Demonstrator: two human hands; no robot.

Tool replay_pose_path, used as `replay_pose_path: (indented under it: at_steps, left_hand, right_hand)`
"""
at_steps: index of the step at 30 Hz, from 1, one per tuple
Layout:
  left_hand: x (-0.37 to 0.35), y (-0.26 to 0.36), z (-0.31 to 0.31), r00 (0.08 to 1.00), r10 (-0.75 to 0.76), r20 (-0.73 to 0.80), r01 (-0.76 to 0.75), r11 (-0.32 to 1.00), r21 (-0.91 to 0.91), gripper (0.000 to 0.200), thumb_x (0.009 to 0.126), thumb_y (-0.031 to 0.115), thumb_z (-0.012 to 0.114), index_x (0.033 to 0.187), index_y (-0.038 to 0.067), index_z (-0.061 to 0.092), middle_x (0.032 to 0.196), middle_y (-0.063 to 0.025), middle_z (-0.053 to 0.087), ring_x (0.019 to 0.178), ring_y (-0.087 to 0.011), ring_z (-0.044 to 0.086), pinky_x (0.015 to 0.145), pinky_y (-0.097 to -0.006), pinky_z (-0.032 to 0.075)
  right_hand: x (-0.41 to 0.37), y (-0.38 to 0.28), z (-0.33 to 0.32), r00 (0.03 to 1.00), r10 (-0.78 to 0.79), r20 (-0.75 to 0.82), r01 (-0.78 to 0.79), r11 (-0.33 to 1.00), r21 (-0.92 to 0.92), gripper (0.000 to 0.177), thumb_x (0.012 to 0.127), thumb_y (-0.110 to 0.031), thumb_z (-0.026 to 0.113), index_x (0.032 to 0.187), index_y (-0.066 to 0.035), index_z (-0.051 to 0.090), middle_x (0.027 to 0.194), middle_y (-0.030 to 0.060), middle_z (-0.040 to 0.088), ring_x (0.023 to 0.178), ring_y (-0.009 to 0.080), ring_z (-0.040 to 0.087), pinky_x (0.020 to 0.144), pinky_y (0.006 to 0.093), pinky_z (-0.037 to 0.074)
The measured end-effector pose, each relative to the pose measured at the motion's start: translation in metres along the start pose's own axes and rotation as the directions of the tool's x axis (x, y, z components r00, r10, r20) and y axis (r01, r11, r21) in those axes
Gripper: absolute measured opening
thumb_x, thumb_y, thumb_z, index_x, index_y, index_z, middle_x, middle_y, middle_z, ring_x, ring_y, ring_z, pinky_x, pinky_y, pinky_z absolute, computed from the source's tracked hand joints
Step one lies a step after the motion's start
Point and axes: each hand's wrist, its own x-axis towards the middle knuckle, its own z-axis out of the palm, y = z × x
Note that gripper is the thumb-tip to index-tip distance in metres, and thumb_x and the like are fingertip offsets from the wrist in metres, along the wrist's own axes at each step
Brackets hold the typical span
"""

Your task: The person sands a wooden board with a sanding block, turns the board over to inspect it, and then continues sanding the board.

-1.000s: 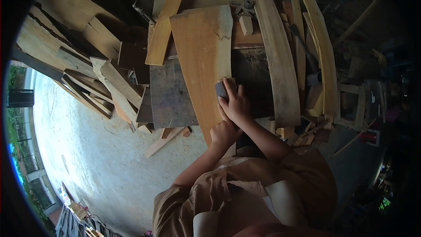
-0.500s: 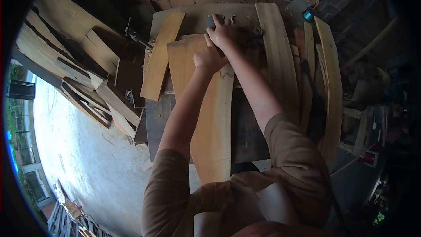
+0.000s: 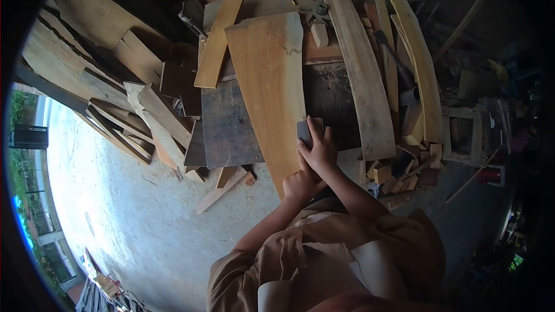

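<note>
A wide, tapering board [image 3: 269, 69] lies lengthwise on the dark workbench [image 3: 228, 130], its narrow end toward my body. My right hand [image 3: 321, 150] is wrapped over a small dark block [image 3: 304, 132], which rests on the board's right edge near the narrow end. Just behind it, my left hand [image 3: 299, 185] is closed by the rear of the block, close to my right wrist. The rear part of the block is hidden under my fingers.
A thin plank [image 3: 218, 46] lies left of the board, and a long grey-brown plank [image 3: 361, 75] lies to its right. A small wood block [image 3: 319, 34] sits near the far end. Wood scraps [image 3: 404, 179] are piled at the right; boards [image 3: 139, 55] lean at the left.
Both hands have come back toward my body with the dark block, from the board's far end to its near end. The view has shifted, showing more floor below the bench.
</note>
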Motion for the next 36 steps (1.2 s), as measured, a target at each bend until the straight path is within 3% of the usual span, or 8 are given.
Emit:
replay_pose_path:
  at_steps: [5, 11, 15, 19, 24, 29, 33, 36]
  left_hand:
    - [0.055, -0.002, -0.021, 0.999, 0.046, -0.022, -0.044, 0.994, 0.095, 0.122, 0.061, 0.072, 0.055, 0.129, -0.018, 0.011, 0.045, -0.0048, 0.054, 0.037, -0.016, 0.054, 0.032, -0.0304, 0.04]
    - [0.214, -0.006, -0.091, 0.994, 0.077, -0.074, -0.068, 0.991, 0.119, 0.124, 0.061, 0.075, 0.051, 0.13, -0.018, 0.006, 0.051, -0.0056, 0.057, 0.039, -0.0164, 0.056, 0.033, -0.031, 0.04]
    - [0.333, -0.007, -0.143, 0.999, 0.039, -0.031, -0.035, 0.992, 0.123, 0.12, 0.063, 0.071, 0.053, 0.133, -0.012, 0.004, 0.068, -0.013, 0.063, 0.061, -0.024, 0.064, 0.05, -0.036, 0.05]
    - [0.382, -0.007, -0.16, 0.997, 0.019, -0.077, -0.007, 0.987, 0.158, 0.118, 0.063, 0.07, 0.054, 0.135, -0.01, 0.005, 0.075, -0.0138, 0.064, 0.065, -0.0239, 0.065, 0.053, -0.0364, 0.051]
    - [0.302, 0.003, -0.139, 0.992, -0.099, -0.079, 0.107, 0.99, 0.094, 0.116, 0.064, 0.069, 0.054, 0.136, -0.007, 0.005, 0.077, -0.0134, 0.065, 0.067, -0.0241, 0.065, 0.054, -0.0361, 0.05]
    - [0.126, -0.005, -0.069, 0.986, -0.158, -0.047, 0.159, 0.987, 0.033, 0.12, 0.062, 0.068, 0.057, 0.134, -0.011, 0.003, 0.056, -0.0099, 0.06, 0.047, -0.0218, 0.06, 0.04, -0.0344, 0.046]
    - [-0.019, -0.013, -0.006, 0.983, -0.183, 0.017, 0.184, 0.981, -0.055, 0.124, 0.061, 0.069, 0.059, 0.132, -0.014, 0.001, 0.054, -0.0098, 0.06, 0.045, -0.0222, 0.06, 0.039, -0.0353, 0.046]
    - [-0.06, -0.017, 0.023, 0.969, -0.231, 0.088, 0.233, 0.972, -0.019, 0.126, 0.059, 0.073, 0.056, 0.131, -0.016, 0.002, 0.05, -0.0062, 0.058, 0.042, -0.0185, 0.058, 0.037, -0.0323, 0.044]
  right_hand:
    - [0.059, -0.01, -0.002, 0.993, 0.054, 0.101, -0.051, 0.998, -0.03, 0.068, 0.073, -0.039, 0.062, 0.133, -0.028, 0.033, 0.098, 0.0179, 0.044, 0.076, 0.0348, 0.056, 0.062, 0.0427, 0.049]
    - [0.229, -0.023, 0.014, 0.997, 0.062, 0.054, -0.058, 0.995, -0.078, 0.064, 0.076, -0.044, 0.057, 0.134, -0.028, 0.033, 0.104, 0.021, 0.046, 0.084, 0.0381, 0.057, 0.067, 0.0435, 0.049]
    - [0.357, -0.028, 0.024, 0.998, 0.053, -0.013, -0.054, 0.995, -0.081, 0.064, 0.076, -0.045, 0.056, 0.133, -0.029, 0.034, 0.112, 0.0241, 0.045, 0.093, 0.0383, 0.056, 0.075, 0.0431, 0.048]
    - [0.413, -0.035, 0.022, 0.999, 0.046, 0.005, -0.045, 0.995, -0.087, 0.063, 0.075, -0.045, 0.055, 0.133, -0.026, 0.035, 0.113, 0.0252, 0.045, 0.095, 0.0383, 0.056, 0.077, 0.043, 0.048]
    - [0.341, -0.031, 0.028, 0.999, -0.05, 0.021, 0.051, 0.996, -0.07, 0.063, 0.075, -0.045, 0.054, 0.133, -0.024, 0.036, 0.112, 0.0253, 0.044, 0.094, 0.0391, 0.055, 0.077, 0.0448, 0.047]
    - [0.146, -0.032, 0.02, 0.993, -0.108, 0.042, 0.11, 0.994, -0.027, 0.064, 0.074, -0.039, 0.06, 0.131, -0.024, 0.037, 0.097, 0.0196, 0.045, 0.078, 0.0358, 0.057, 0.06, 0.0433, 0.049]
    - [-0.012, -0.022, 0.019, 0.979, -0.198, 0.043, 0.198, 0.98, -0.002, 0.069, 0.072, -0.037, 0.062, 0.134, -0.026, 0.033, 0.097, 0.0216, 0.042, 0.073, 0.0354, 0.056, 0.059, 0.0429, 0.049]
    - [-0.055, -0.022, 0.017, 0.977, -0.207, 0.058, 0.206, 0.978, 0.027, 0.069, 0.072, -0.037, 0.062, 0.134, -0.026, 0.033, 0.097, 0.021, 0.043, 0.074, 0.0358, 0.055, 0.059, 0.0431, 0.049]
